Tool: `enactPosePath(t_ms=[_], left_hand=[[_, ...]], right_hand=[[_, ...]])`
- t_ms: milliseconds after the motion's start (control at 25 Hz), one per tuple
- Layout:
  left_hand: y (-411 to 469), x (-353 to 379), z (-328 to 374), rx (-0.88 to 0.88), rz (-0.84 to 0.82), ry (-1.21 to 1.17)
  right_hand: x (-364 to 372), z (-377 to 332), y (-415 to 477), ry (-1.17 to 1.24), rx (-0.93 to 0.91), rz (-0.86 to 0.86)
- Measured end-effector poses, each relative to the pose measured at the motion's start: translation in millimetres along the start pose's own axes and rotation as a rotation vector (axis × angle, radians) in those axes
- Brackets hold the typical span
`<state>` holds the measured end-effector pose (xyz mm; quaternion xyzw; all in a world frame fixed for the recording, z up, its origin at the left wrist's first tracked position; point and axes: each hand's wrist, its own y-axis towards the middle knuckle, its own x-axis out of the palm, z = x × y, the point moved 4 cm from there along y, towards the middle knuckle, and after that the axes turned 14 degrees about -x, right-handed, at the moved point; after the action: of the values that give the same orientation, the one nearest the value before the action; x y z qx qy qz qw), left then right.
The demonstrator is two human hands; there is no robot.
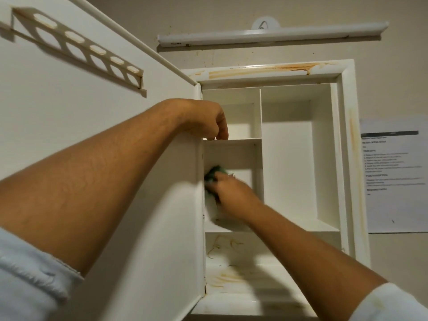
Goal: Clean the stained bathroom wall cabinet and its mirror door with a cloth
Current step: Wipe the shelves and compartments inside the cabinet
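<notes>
Overhead, the lamp (273, 34) above the cabinet (266, 70) reads Philips.

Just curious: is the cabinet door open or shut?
Open: the door stands swung left, held by the left hand, and the cabinet shelves show.

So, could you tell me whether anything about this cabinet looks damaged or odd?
Yes: rusty orange streaks run along the top frame and down the right frame, and more blotch the bottom shelf, below squiggly marks on its back wall. Nothing looks broken.
</notes>
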<state>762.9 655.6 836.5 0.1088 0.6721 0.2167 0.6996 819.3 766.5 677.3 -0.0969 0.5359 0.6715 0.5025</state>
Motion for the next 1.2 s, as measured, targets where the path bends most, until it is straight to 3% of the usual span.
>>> enactPosePath(t_ms=[160,240,320,440,480,520,640,720,960,1200], left_hand=[[-8,1,0,-0.005,0.013,0.004],[-12,3,1,-0.009,0.019,0.001],[-14,4,2,-0.009,0.023,-0.012],[-13,4,3,-0.001,0.043,-0.019],[-13,3,3,0.0,0.054,-0.017],[-14,3,3,0.001,0.06,-0.015],[-14,4,4,-0.004,0.036,-0.016],[-13,3,3,-0.007,0.039,-0.01],[-19,2,2,-0.02,0.058,-0.005],[-23,4,3,-0.022,0.046,-0.014]], right_hand=[[13,-17,-22,-0.016,-0.086,-0.434],[-3,-16,-15,-0.049,-0.061,-0.491],[-31,-11,-7,-0.032,0.044,-0.273],[-74,-2,-15,-0.119,0.194,0.341],[-77,-2,-18,-0.218,0.162,0.455],[-73,-4,-16,-0.32,0.107,0.434],[-32,-4,-6,-0.337,0.031,0.073],[-18,-1,-2,-0.243,0.103,0.015],[21,-25,-15,0.142,0.071,-0.24],[-11,-5,-25,-0.177,0.111,-0.692]])
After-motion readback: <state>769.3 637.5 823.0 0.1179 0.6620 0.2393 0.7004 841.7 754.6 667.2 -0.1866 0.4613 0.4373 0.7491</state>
